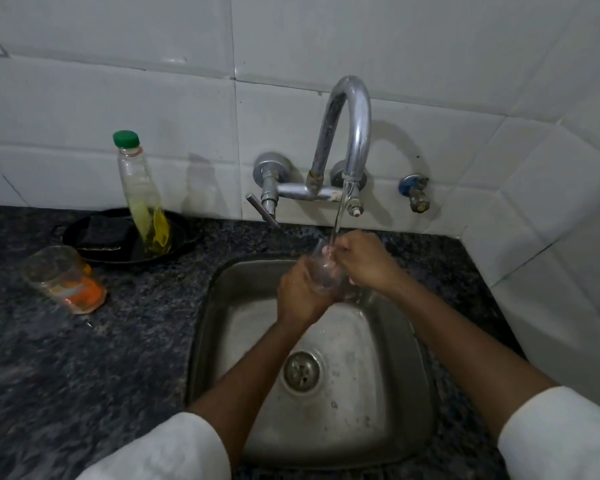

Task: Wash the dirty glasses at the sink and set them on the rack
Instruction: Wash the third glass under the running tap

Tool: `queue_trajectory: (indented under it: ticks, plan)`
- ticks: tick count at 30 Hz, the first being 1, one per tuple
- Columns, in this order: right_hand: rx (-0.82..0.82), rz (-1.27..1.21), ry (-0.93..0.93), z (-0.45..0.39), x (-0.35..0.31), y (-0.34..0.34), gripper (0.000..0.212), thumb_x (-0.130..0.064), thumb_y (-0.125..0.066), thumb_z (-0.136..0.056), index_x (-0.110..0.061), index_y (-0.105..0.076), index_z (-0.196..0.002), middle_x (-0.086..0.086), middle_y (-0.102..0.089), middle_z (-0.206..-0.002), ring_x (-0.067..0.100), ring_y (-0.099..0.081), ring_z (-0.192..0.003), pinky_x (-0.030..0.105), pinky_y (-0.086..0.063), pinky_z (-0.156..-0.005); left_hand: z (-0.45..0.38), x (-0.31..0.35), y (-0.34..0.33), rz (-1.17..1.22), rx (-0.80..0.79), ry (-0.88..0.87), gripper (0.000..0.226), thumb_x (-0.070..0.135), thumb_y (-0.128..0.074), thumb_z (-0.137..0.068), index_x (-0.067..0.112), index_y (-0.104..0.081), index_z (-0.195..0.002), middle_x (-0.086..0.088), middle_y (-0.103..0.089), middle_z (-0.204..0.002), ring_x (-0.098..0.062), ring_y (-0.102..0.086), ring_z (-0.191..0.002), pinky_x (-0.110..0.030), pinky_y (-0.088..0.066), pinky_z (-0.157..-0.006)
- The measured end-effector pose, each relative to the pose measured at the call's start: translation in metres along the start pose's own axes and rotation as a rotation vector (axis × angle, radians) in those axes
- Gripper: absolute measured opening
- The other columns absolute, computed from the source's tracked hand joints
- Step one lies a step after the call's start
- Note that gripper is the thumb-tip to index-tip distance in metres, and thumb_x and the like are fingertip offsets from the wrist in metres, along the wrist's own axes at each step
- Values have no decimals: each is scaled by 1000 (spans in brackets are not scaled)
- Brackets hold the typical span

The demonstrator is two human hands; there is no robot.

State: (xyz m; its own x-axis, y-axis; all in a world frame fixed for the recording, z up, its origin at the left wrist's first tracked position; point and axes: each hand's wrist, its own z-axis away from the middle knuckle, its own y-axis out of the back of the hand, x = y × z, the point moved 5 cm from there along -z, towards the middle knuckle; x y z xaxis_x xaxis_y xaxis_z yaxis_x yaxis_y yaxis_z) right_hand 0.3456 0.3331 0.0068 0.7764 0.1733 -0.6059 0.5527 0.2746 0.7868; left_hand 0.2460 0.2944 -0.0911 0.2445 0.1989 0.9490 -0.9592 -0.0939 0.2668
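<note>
A clear glass (321, 271) sits over the sink (222, 306), tilted under the stream from the tap (352, 133). The left hand (300, 296) is wrapped round its lower body and base, and the right hand (361, 261) is closed at the rim, with fingers that seem to reach inside to rub it. Thin-walled and wet, the glass will likely be light, rigid, slippery and easy to chip against the steel basin or the spout, so a full wrap low on the body looks safer than a pinch at the lip. A second glass (63, 278) stands well apart on the bench (84, 375) to the left, smeared with orange residue and not yet washed; dry outside, it should grip better, though the film may be greasy. Behind it a bottle (142, 199) with a green cap, part full of yellow liquid, leans in a black tray (94, 251) beside a dark scrubber (104, 232). No brand, label or legible writing shows on the bottle, glasses or tap. No rack is in view.
</note>
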Motion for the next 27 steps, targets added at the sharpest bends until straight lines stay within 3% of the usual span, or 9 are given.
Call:
queue_trajectory:
  ticks: [3,6,9,11,12,17,19,23,27]
  plan:
    - [-9,-104,100,6,-8,10,36,-19,-58,-96,-18,-63,-61,-8,-63,-54,-4,-57,-42,8,-37,-44,5,6,6,262,-238,27,59,13,-87,-68,25,-56,-117,-3,-69,-109,-22,-71,-93,-43,-62,-68]
    - [-89,-147,208,13,-17,13,32,-19,-56,-98,-3,-69,-74,1,-67,-62,-1,-58,-47,9,-38,-45,8,6,13,546,-671,172,46,3,-71,-76,14,-62,-119,-6,-72,-110,-23,-71,-95,-35,-59,-67]
    - [-18,-12,122,3,-12,9,38,-16,-52,-99,-8,-61,-63,8,-63,-62,2,-54,-40,12,-38,-40,6,3,0,272,-371,123,37,7,-80,-70,17,-63,-101,-5,-70,-92,-17,-67,-74,-35,-57,-65]
    - [22,-1,43,1,-5,6,42,-13,-51,-99,-18,-55,-57,3,-61,-61,0,-54,-37,10,-39,-39,2,0,-3,-18,-45,29,53,16,-89,-62,25,-58,-103,2,-69,-97,-14,-69,-81,-37,-61,-72]
    - [32,-13,47,2,-4,5,42,-12,-52,-99,-18,-56,-58,0,-61,-61,-1,-55,-38,10,-39,-41,1,-4,-5,-31,-20,-10,59,20,-91,-60,27,-56,-107,4,-69,-101,-14,-69,-86,-39,-62,-76]
    - [3,-63,262,11,-7,7,34,-22,-57,-97,-6,-68,-70,5,-69,-65,16,-66,-59,25,-48,-57,7,-7,6,577,-668,220,46,1,-72,-77,13,-63,-121,-8,-72,-110,-24,-70,-99,-41,-61,-75]
    - [20,-35,240,9,-6,6,35,-21,-55,-98,-11,-64,-66,2,-66,-63,12,-62,-56,20,-45,-55,9,-3,2,513,-551,219,40,0,-71,-76,12,-64,-113,-8,-72,-105,-19,-69,-90,-37,-59,-71]
    - [95,-53,30,3,8,8,35,-16,-50,-99,-11,-63,-67,2,-64,-62,1,-59,-49,12,-42,-47,7,3,0,-145,47,-40,64,21,-91,-60,22,-57,-114,8,-65,-98,-15,-68,-84,-38,-61,-72]
    - [121,5,198,8,7,3,36,-20,-54,-97,-4,-66,-67,11,-68,-66,23,-65,-63,31,-46,-62,12,-14,0,545,-436,233,59,1,-81,-70,21,-60,-121,-7,-69,-118,-27,-70,-103,-45,-61,-82]
